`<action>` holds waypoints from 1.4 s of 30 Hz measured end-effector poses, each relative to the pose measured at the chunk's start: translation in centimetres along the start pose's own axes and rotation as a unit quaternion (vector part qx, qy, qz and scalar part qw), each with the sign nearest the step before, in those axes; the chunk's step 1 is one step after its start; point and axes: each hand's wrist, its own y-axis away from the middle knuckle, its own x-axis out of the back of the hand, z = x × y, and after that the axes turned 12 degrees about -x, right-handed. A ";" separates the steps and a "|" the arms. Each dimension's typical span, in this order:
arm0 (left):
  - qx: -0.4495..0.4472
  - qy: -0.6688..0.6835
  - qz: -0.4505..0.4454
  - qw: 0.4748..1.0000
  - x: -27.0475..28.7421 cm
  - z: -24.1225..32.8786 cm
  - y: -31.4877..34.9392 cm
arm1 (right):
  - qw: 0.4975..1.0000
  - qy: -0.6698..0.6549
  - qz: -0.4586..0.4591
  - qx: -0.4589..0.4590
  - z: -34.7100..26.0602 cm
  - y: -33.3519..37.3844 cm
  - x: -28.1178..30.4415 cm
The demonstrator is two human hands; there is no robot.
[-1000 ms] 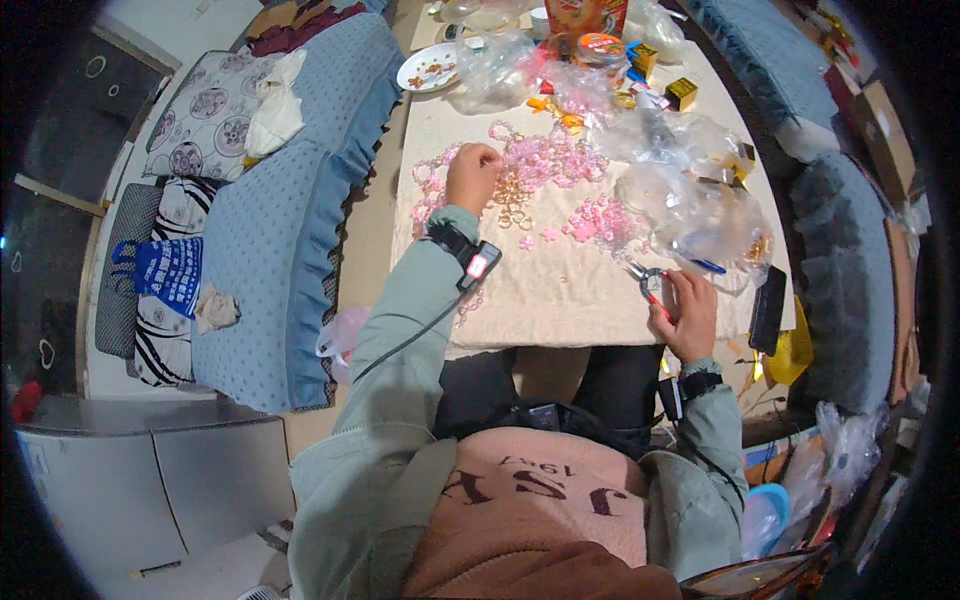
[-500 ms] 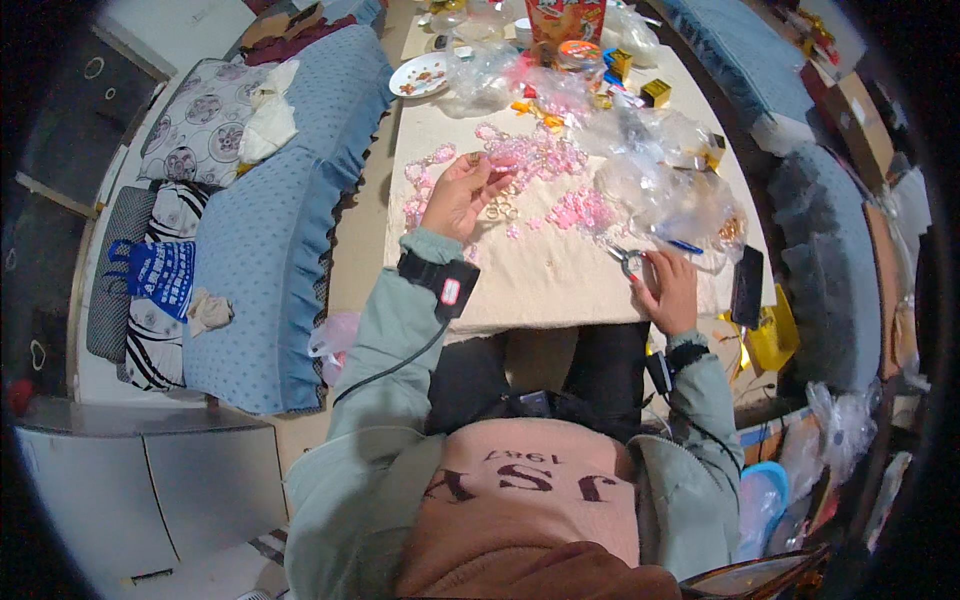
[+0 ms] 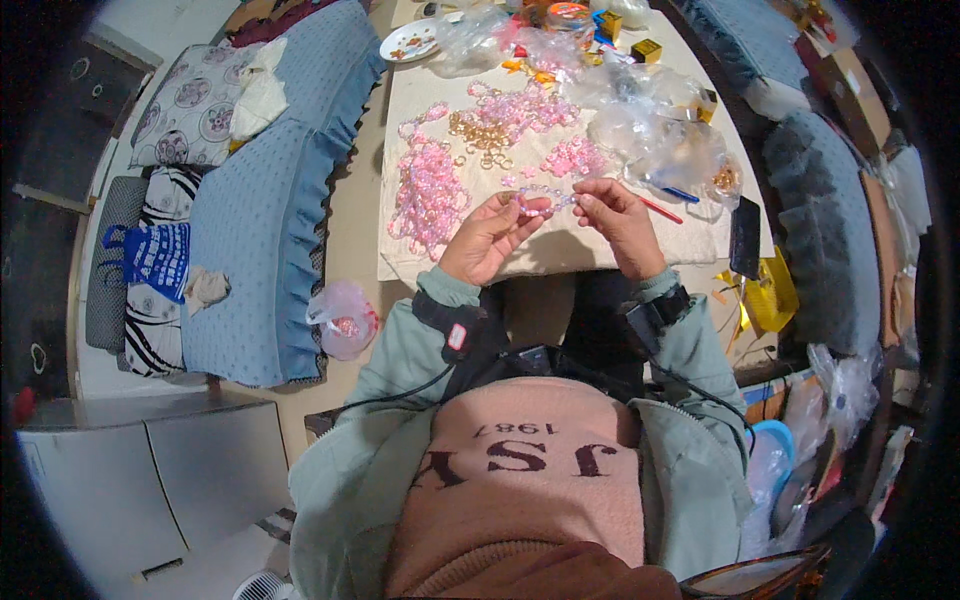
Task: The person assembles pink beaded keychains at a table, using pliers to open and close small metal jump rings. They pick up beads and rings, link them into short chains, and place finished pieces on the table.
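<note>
My left hand [image 3: 493, 238] pinches a small bracelet [image 3: 538, 190] of pink and clear beads, which curves in a loop above the near part of the table. My right hand [image 3: 622, 226] grips the other side of it between thumb and fingertips. Beyond my left hand lies a heap of pink beaded strands [image 3: 430, 195]. Gold-coloured rings [image 3: 482, 138] are piled farther back, beside more pink beadwork [image 3: 530, 108]. Small pink pieces [image 3: 574, 157] sit just past the bracelet. Right of my right hand, a thin red stick-like thing [image 3: 660, 208] shows; its kind is unclear.
Crumpled clear plastic bags [image 3: 655, 140] cover the table's right side, with a blue pen [image 3: 680, 194] and a black phone [image 3: 744, 238] near the edge. A white plate [image 3: 410, 40] stands far left. A blue-covered sofa [image 3: 270, 220] runs along the left.
My left hand has come back from the bead heap toward me. My right hand has left the pliers' handles and moved left; both hands now meet at the bracelet. The view has shifted slightly.
</note>
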 end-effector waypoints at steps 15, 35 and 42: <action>-0.186 -0.479 -0.012 0.858 1.6 -3.3 5.1 | 0.987 0.029 -0.067 -0.143 2.6 3.2 -3.0; -0.040 -0.268 0.077 0.959 2.6 -3.0 3.5 | 0.912 0.387 0.074 0.114 3.4 -5.3 -0.6; -0.036 -0.316 0.112 0.941 2.6 -0.8 2.4 | 0.827 0.540 0.022 0.154 3.8 -6.9 -0.5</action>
